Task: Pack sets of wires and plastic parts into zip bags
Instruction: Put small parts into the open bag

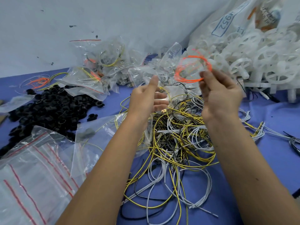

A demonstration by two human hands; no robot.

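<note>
My right hand (219,95) pinches a coil of orange wire (193,69), held up above the table. My left hand (146,98) grips a clear zip bag (164,69) that stands open beside the coil, with yellow wire showing inside near my fingers. Beneath both hands lies a tangled heap of yellow, white and black wires (181,135). White plastic wheel-shaped parts (259,62) are piled at the right. Black plastic rings (52,109) form a heap at the left.
A stack of empty red-striped zip bags (32,172) lies at the lower left. Several filled bags (97,69) sit against the wall at the back. A big printed sack (235,18) leans at the upper right. A blue cloth (267,127) covers the table.
</note>
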